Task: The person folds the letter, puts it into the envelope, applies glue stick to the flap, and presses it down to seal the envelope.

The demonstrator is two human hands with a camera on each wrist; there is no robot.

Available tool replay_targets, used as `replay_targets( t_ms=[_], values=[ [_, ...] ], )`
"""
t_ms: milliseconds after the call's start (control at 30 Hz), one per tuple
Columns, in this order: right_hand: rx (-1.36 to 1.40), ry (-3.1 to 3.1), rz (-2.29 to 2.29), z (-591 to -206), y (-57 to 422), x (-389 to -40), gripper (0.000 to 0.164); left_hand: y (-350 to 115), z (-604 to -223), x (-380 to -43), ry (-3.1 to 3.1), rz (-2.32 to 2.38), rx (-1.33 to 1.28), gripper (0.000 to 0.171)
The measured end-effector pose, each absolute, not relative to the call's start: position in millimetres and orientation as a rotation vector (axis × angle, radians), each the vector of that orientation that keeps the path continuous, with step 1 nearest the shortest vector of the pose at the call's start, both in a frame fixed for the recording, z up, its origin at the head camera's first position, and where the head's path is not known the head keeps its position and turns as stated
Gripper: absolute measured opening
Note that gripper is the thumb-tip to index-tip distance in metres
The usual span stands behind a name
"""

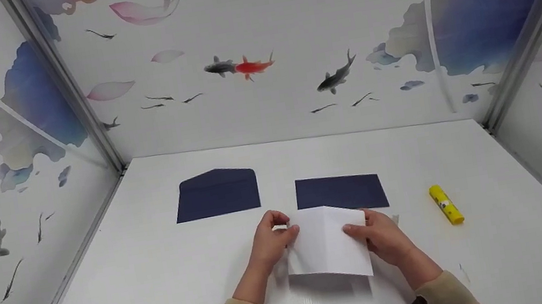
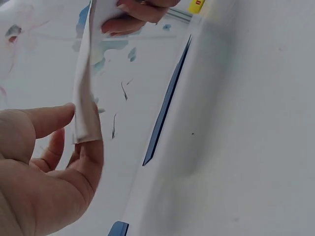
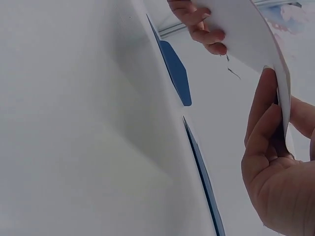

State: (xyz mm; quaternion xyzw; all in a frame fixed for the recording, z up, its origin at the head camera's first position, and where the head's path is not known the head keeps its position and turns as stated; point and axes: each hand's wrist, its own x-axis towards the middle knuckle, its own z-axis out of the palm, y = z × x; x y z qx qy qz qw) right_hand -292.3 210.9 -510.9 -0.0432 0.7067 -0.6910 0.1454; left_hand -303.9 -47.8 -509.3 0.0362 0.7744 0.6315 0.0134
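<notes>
A white sheet of paper (image 1: pixel 327 243) with a crease down its middle is held up over the table by both hands. My left hand (image 1: pixel 270 242) pinches its left edge between thumb and fingers. On the opposite edge my right hand (image 1: pixel 385 234) grips the sheet, thumb on the near face and fingers behind. In the left wrist view the paper (image 2: pixel 86 98) appears nearly edge-on, with the left thumb and fingers on either side. The right wrist view shows the sheet (image 3: pixel 246 34) slightly bowed, the right fingers (image 3: pixel 266 108) lying against its back.
A dark blue envelope (image 1: pixel 218 195) with its flap up lies at the back left of the white table (image 1: pixel 162 289). Behind the paper lies another dark blue rectangle (image 1: pixel 339 190), partly covered in the head view. A yellow glue stick (image 1: pixel 446 205) lies at the right.
</notes>
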Motion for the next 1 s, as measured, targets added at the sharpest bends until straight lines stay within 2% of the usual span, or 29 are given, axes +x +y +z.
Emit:
replay_targets(
  t_ms=[233, 467, 533, 667, 800, 900, 1000],
  values=[
    [-0.126, 2.076, -2.044, -507.0, 204.6, -289.3, 0.051, -34.6, -508.9, -291.2, 2.576, 1.706, 0.348, 0.021],
    [-0.071, 2.166, -2.06, -502.1, 193.0, -284.7, 0.048, -21.4, -502.3, -285.2, 2.396, 1.74, 0.506, 0.04],
    [-0.056, 2.219, -2.047, -501.1, 189.1, -282.9, 0.047, -19.0, -501.4, -284.0, 2.343, 1.77, 0.514, 0.042],
    [-0.021, 2.374, -2.013, -499.7, 182.4, -279.0, 0.042, -15.9, -501.2, -281.7, 2.375, 1.782, 0.496, 0.032],
    [0.072, 2.526, -2.002, -498.7, 179.4, -277.8, 0.047, -14.8, -499.1, -279.6, 2.403, 1.832, 0.399, 0.029],
    [0.155, 2.487, -2.02, -498.6, 180.1, -278.6, 0.05, -14.8, -497.2, -278.2, 2.375, 1.866, 0.344, 0.028],
    [0.193, 2.377, -2.04, -499.0, 182.1, -279.7, 0.045, -14.3, -497.3, -277.4, 2.333, 1.873, 0.339, 0.028]
  ],
)
